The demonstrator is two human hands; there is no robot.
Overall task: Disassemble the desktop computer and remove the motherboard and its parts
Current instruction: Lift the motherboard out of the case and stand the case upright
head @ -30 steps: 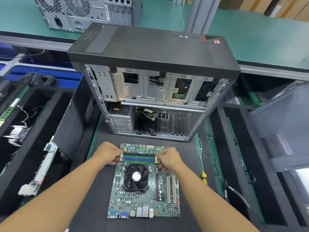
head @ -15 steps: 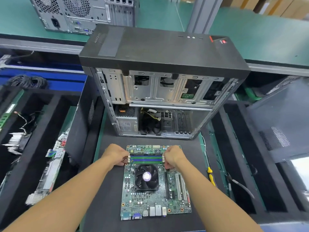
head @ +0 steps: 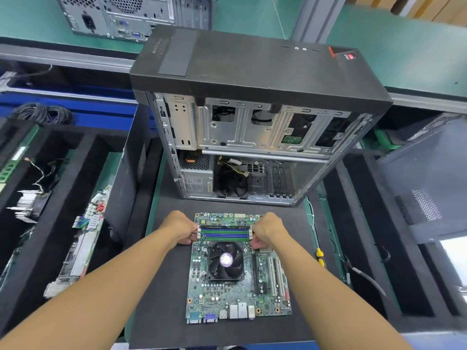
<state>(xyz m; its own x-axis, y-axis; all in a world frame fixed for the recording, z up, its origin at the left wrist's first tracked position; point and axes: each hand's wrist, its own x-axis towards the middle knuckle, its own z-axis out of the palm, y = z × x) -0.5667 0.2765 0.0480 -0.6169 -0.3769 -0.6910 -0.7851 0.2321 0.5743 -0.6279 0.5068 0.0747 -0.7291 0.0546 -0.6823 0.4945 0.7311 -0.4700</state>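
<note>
Two bare hands are closing on the memory bank of a motherboard [head: 237,294] as I am watching through the head camera. The board is lying flat on a black mat [head: 164,299] on the table [head: 151,218], just in front of the opened computer case [head: 252,72], with its connector ports facing the person. The left hand [head: 180,227] is sitting at the left end of the memory sticks [head: 225,233], its fingers curling in onto the white latch clips [head: 199,233] there. The right hand [head: 267,229] is doing the same at the right end, with its fingers gripping the clips on that side. The fingertips are mostly hiding beneath the hands. A black cooler fan [head: 225,261] is sitting on the board just below the sticks. The case is standing with its open side toward the camera, showing bare metal bays, a power supply [head: 197,178] and loose wires [head: 237,168]. A yellow-handled screwdriver [head: 319,256] is lying at the mat's right edge. Circuit boards [head: 83,243] and a finned heatsink [head: 27,203] are resting in black trays to the left, and a second computer [head: 126,16] is standing on the green surface behind.
</note>
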